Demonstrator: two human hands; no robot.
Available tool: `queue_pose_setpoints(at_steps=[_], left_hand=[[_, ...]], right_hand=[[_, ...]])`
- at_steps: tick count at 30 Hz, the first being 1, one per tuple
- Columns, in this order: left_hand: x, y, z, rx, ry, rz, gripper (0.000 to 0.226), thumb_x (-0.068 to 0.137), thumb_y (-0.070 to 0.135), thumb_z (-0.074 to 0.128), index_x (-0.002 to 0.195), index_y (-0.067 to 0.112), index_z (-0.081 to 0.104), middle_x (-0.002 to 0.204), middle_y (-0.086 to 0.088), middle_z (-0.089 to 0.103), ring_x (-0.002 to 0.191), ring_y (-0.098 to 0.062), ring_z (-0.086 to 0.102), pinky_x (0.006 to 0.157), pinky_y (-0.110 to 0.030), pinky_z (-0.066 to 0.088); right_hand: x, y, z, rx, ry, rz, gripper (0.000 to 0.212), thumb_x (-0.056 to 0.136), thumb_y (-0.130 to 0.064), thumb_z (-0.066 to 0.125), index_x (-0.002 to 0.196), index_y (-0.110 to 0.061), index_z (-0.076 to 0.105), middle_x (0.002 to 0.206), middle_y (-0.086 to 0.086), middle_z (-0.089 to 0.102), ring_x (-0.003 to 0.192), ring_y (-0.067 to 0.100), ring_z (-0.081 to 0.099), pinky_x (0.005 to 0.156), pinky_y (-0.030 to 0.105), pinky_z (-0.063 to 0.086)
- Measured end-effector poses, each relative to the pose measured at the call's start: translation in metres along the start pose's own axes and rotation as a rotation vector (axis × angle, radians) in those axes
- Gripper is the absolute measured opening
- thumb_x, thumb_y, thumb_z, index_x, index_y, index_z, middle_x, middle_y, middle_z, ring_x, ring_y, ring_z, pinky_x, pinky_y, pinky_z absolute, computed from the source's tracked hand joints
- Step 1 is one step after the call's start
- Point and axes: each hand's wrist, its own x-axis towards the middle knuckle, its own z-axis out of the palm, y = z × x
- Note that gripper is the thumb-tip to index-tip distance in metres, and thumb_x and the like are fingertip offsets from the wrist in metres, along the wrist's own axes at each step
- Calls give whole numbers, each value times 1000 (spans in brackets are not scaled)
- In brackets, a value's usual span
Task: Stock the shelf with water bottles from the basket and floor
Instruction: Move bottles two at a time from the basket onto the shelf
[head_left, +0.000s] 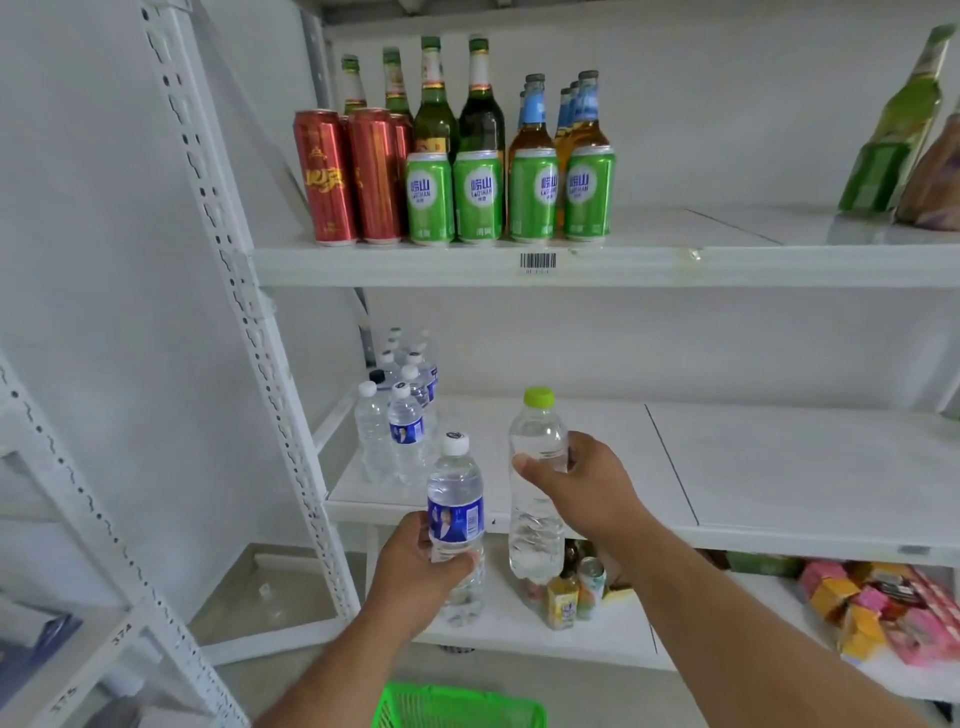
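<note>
Left hand gripping blue-label clear plastic water bottle; right hand gripping green-capped one; likely heavy, squashy, slippery; best held mid-body.

I see a clear bottle with a white cap and a blue label, and to its right a clear bottle with a lime-green cap. The shelf is white. Above stand red cans, green cans with white lettering, and dark green glass bottles. The near basket is bright green.
</note>
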Motion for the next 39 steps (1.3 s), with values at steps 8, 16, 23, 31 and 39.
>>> queue_pose_setpoints(at_steps=[8,16,23,31,39], left_hand=[[48,9,12,-24,36,-31,38,73,12,83,101,27,61,97,14,69,89,1,63,66,-16,46],[136,-8,9,-28,7,-39,41,72,26,83,106,31,61,103,23,58,107,-6,54,88,-28,42],[197,-18,8,13,-49,-30,46,75,29,81,115,28,60,115,10,56,112,-8,50,88,-26,39],[266,-20,27,32,-37,-28,35,79,25,78,108,26,60,108,12,57,107,-8,52,85,-23,38],[333,-23,67,10,131,-30,37,80,15,75,109,26,55,97,18,60,90,-3,58,78,-18,41]], right_hand=[[54,9,2,-3,-33,13,34,77,-51,71,87,-20,63,81,2,70,73,18,66,69,38,54],[122,10,30,0,7,51,24,82,-42,74,95,-23,66,88,-6,72,82,12,68,71,28,52],[175,19,56,77,72,130,36,81,-40,78,109,-23,65,101,-5,70,91,13,66,78,29,52],[246,47,69,79,40,168,43,78,-40,80,117,-28,66,104,-10,68,92,8,66,75,26,51],[327,78,78,7,-54,141,49,77,-40,81,121,-27,65,110,-8,67,96,13,66,83,30,51]])
